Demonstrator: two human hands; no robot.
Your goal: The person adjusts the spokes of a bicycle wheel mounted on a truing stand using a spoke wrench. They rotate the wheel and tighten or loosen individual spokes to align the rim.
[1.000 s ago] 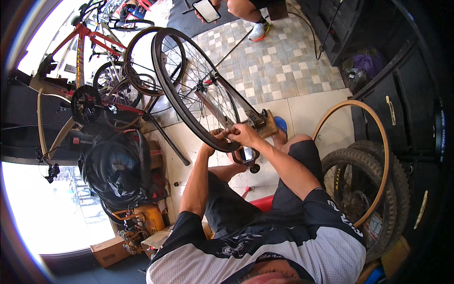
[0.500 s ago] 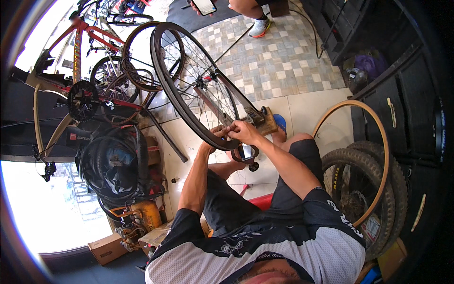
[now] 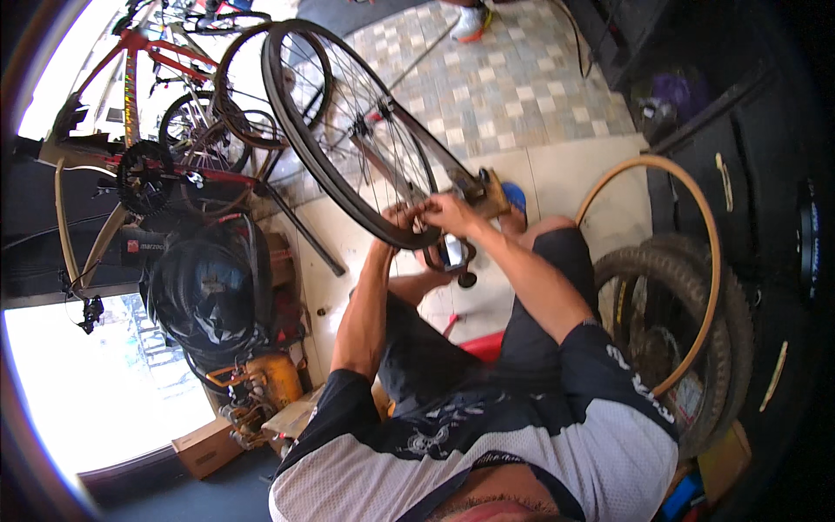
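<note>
A bicycle wheel (image 3: 290, 123) with a black rim and thin spokes leans tilted between the metal arms of a wheel truing stand (image 3: 428, 150). My left hand (image 3: 400, 219) is closed on the wheel's near edge, with its fingers at the inner side of the rim. Right beside it, my right hand (image 3: 447, 212) has its fingers pinched together by the spoke ends, almost touching the left fingers. Whatever small part those fingertips hold is hidden. The stand's base carries a wooden block (image 3: 497, 202) next to my right hand.
A red bicycle frame (image 3: 130, 96) and more wheels stand at the left. An orange compressor (image 3: 280, 383) sits below black-wrapped items (image 3: 209, 283). To the right, a tan hoop-like rim (image 3: 715, 252) leans on knobbly tyres (image 3: 648, 261). A person's shoe (image 3: 472, 23) shows at the far end.
The whole view has shifted, so the scene sits a little higher. The other person's phone has left the picture. My hands keep nearly the same place on the wheel.
</note>
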